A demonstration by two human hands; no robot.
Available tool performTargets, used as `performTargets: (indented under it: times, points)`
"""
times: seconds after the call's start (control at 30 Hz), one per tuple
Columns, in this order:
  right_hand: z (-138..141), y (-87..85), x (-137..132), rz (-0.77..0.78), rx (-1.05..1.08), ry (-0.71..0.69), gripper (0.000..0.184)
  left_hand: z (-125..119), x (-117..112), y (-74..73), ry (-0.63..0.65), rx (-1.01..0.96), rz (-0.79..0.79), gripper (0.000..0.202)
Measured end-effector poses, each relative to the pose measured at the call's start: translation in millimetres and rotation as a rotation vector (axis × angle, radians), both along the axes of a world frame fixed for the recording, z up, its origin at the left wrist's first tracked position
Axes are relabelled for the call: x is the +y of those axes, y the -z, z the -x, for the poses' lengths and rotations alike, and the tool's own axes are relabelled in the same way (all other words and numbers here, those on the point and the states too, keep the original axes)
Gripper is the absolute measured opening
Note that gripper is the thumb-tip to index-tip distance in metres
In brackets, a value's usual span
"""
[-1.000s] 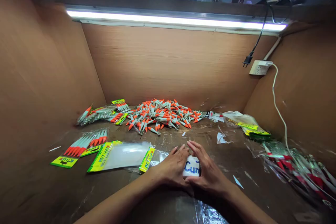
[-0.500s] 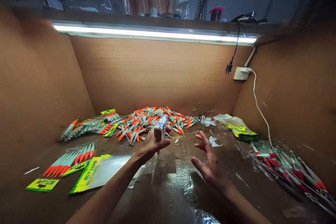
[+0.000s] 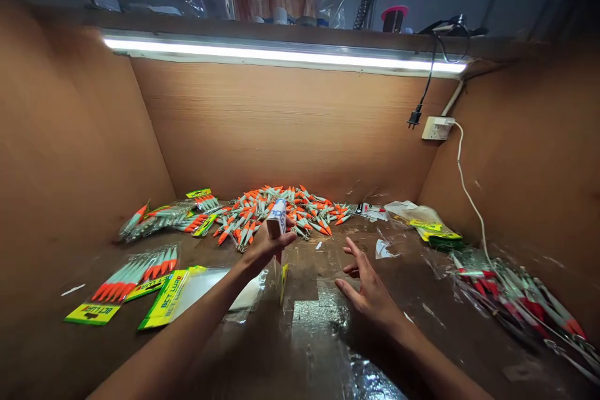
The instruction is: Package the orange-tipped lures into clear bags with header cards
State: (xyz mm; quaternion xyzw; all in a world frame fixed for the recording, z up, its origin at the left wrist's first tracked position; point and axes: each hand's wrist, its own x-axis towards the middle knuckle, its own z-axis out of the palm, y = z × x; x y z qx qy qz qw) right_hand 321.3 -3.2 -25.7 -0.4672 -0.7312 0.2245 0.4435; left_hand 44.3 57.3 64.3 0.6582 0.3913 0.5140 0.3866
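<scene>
My left hand [image 3: 262,247] is closed around a small white block with blue print [image 3: 278,215], whose near end looks brown. Below that hand hangs a narrow yellow-edged packet [image 3: 284,281], seen almost edge-on; I cannot tell how it is held. Over the tabletop to the right, my right hand [image 3: 368,290] is open, its fingers apart and holding nothing. Behind the left hand lies a heap of orange and pale green fishing lures [image 3: 262,206]. Nearest the left forearm are clear bags with yellow BCT LURE headers [image 3: 166,297].
A filled lure pack [image 3: 134,281] lies at left, with more packs [image 3: 162,219] behind it. At right are yellow-headed packaging [image 3: 435,234] and bagged red-and-white lures [image 3: 525,300]. A white cord [image 3: 469,187] runs down from the outlet [image 3: 435,128]. Cardboard walls surround the table.
The view has shifted slightly. My left hand has moved left with the white block, and the yellow-edged packet below it shows more. My right hand has also moved a little left, still open.
</scene>
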Motion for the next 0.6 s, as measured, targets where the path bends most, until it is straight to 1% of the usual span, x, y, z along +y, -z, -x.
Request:
performTargets:
  times: [0.1, 0.2, 0.3, 0.43, 0.53, 0.6]
  points:
    - [-0.5, 2.5, 0.9, 0.001, -0.017, -0.006, 0.080, 3.6, 2.9, -6.3, 0.019, -0.044, -0.078, 0.057]
    - [-0.6, 3.9, 1.6, 0.008, -0.036, -0.017, 0.078, 5.9, 5.6, -15.4, 0.049, -0.009, -0.099, 0.059]
    - [0.5, 4.8, 1.2, 0.020, -0.064, -0.029, 0.076, 4.9, 7.6, -20.7, 0.020, 0.003, -0.124, 0.058]
    - [1.7, 4.7, 0.1, 0.019, -0.094, -0.056, 0.077, 7.5, 10.5, -23.4, 0.025, -0.034, -0.236, 0.056]
    - [1.6, 3.9, -0.4, 0.017, -0.108, -0.041, 0.077, 15.1, 9.0, -22.7, 0.006, -0.016, -0.228, 0.057]
    - [1.2, 4.0, -0.3, 0.023, -0.121, -0.035, 0.077, 20.5, 4.0, -20.1, -0.054, -0.031, -0.226, 0.061]
